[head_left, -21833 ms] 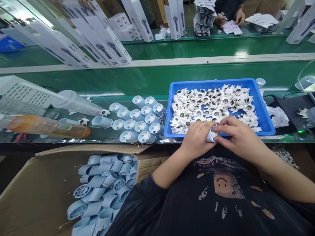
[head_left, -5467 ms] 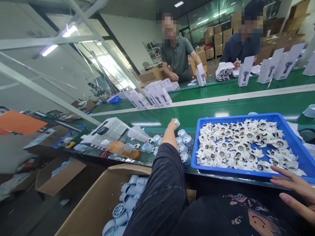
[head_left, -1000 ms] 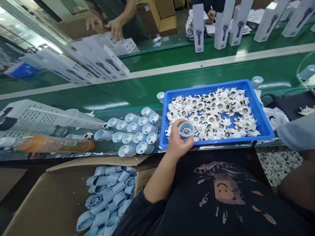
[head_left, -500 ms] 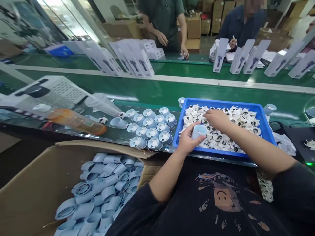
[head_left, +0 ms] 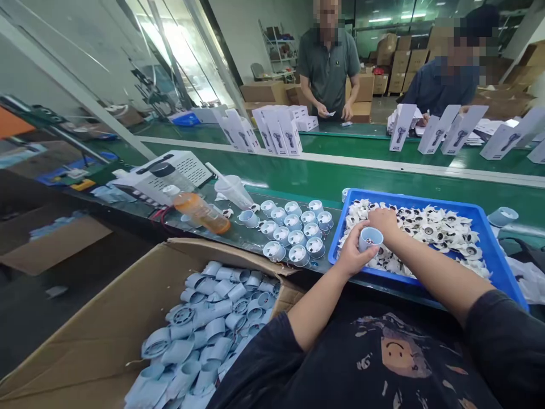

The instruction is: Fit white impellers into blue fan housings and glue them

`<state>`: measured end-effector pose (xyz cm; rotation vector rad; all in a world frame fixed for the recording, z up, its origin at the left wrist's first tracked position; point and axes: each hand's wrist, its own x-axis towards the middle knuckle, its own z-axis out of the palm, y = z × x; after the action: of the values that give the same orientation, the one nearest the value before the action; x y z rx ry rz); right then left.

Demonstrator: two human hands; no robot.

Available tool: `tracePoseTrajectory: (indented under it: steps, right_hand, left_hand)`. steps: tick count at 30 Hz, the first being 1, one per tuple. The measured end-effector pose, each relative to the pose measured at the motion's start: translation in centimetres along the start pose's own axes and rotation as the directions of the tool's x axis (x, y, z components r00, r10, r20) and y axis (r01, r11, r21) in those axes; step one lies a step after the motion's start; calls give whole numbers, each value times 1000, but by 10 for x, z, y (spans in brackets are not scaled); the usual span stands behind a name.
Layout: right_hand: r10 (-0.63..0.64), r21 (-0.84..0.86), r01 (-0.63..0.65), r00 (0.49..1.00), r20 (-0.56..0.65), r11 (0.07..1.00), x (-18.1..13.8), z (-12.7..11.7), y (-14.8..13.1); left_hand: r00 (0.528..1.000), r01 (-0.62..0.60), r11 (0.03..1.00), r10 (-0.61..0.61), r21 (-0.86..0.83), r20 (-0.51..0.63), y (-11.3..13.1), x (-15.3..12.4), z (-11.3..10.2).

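Observation:
My left hand (head_left: 354, 253) is closed around a light blue plastic cup-shaped housing (head_left: 370, 238), its open top facing up and small dark bits inside. Just behind it, my right hand (head_left: 382, 218) reaches over the heap of white finned fan wheels (head_left: 430, 227) in the blue tray (head_left: 502, 267). The right fingers are curled, with their tips hidden, so what they hold cannot be seen. Left of the tray, several similar blue housings (head_left: 298, 254) stand close together with white parts inside.
A cardboard box (head_left: 106, 312) of loose blue housings (head_left: 221, 309) sits at lower left. An orange drink bottle (head_left: 202, 211), a clear plastic cup (head_left: 235, 192) and a white vented machine (head_left: 183, 167) line the bench. White printed boxes (head_left: 279, 133) and two people are across the green belt.
The camera view has swung up and left. My right hand has come closer to the left hand, now partly behind the housing. The left hand still grips the housing.

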<state>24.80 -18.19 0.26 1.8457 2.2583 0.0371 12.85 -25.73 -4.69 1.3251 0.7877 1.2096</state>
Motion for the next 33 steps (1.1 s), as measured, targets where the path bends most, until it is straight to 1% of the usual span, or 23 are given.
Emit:
tracePoseTrajectory:
  steps: [2,4,6,8,10,13,14,16,17,18,19,21,22,24,26,27,29,30,31,32,33]
  right_hand:
    - [61,98,-60,998,-11,993,-1,-1,-2]
    - [87,218,-77,996,-35,973,-6,-5,1]
    - [100,357,-69,992,-71,932,-18,-12,10]
    - [88,520,-24,991,-99,854,-38,-17,25]
    - [40,682,49,993,-114,730,-67,-19,39]
    - [-47,843,144,989,-140,519,-115,-14,51]
    - [-63,869,167,986,-156,466,-129,-12,52]
    - [-72,890,206,979,-193,406,-150,-10,49]
    - [-64,882,231,972,-225,410,-157,-10,47]
    - [-61,852,273,959,-275,447,-162,-11,45]
    - [-66,803,325,939,-339,500,-165,-12,42]
    - [-106,683,429,881,-461,592,-166,-15,39]
    - [-135,631,477,849,-511,612,-165,-16,37]
    - [-166,581,542,802,-575,607,-161,-16,34]
    - [-143,546,570,760,-634,614,-156,-14,33]
    - [-121,527,577,738,-664,624,-155,-13,33]
    - [-81,520,573,717,-692,634,-155,-10,38]
    - [-67,527,569,717,-694,631,-156,-8,42]
    - [-52,540,559,724,-688,629,-159,-7,47]
    - [-30,555,541,732,-680,632,-162,-6,52]
    - [1,568,516,740,-673,641,-167,-4,57]
  left_hand:
    - [1000,8,1000,-8,-21,-11,-4,1,-1]
    - [999,31,999,-32,-36,-41,-5,0,-2]
    - [996,26,999,-29,-34,-87,-1,-4,-4]
    - [994,-37,999,38,17,-101,7,-12,-6]
    - [992,-115,986,120,119,-40,19,-22,-8]
    - [974,-222,918,193,329,119,37,-32,-8]
    - [962,-263,881,211,393,172,41,-33,-6]
    - [931,-351,802,246,484,269,48,-34,0]
    - [914,-392,765,260,510,311,49,-34,4]
    - [896,-431,729,277,531,347,50,-35,7]
    - [877,-471,691,298,549,377,50,-36,10]
    - [836,-548,601,362,582,413,50,-40,16]
    - [817,-576,553,400,602,415,50,-43,18]
    - [797,-591,472,468,654,382,53,-49,22]
    - [790,-577,424,505,698,347,60,-50,24]
    - [790,-576,409,502,708,352,65,-48,23]
    - [798,-572,383,466,726,382,77,-34,17]
    - [816,-545,371,440,752,374,83,-23,10]
    - [849,-487,365,410,793,333,88,-9,1]
    - [890,-397,366,376,842,256,92,8,-10]
    - [929,-277,374,339,885,148,93,27,-23]
